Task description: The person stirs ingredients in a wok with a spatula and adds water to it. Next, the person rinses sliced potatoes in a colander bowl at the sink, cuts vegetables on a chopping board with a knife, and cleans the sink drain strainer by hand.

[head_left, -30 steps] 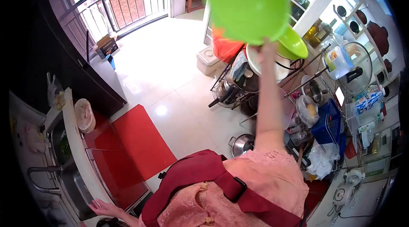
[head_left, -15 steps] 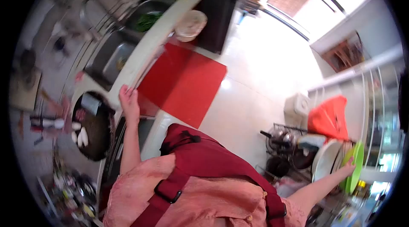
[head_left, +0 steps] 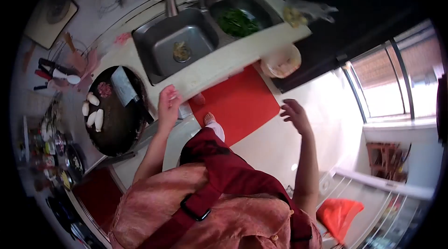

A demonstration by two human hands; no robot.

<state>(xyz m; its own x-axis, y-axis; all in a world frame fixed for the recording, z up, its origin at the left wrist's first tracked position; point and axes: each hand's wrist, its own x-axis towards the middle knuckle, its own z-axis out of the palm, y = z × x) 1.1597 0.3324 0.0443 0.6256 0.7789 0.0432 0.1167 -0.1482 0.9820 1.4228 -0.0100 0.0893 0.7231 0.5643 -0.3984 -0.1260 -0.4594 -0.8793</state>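
Observation:
My left hand (head_left: pixel 169 103) hovers by the counter edge, between the round dark cutting board and the sink, with its fingers loosely curled and nothing in them. My right hand (head_left: pixel 294 112) hangs over the floor beside the red mat, empty, its fingers apart. On the cutting board (head_left: pixel 114 130) lie a cleaver (head_left: pixel 125 88), a small heap of minced meat (head_left: pixel 105 90) and several white mushroom-like pieces (head_left: pixel 95 119). The double sink holds green leafy vegetables (head_left: pixel 237 22) in its far basin; some scraps (head_left: pixel 181 52) sit around the drain of the near basin (head_left: pixel 161 69).
A bin (head_left: pixel 281 62) stands against the cabinet under the counter corner, where a plastic bag (head_left: pixel 298 14) lies. A red mat (head_left: pixel 238 104) covers the floor before the sink. Knives and utensils (head_left: pixel 60 74) stand at the left. An orange-red bag (head_left: pixel 339 216) is at lower right.
My right hand has left the green basin on the right and swung forward, empty. My view has turned toward the sink, and the rack of pots is mostly out of sight.

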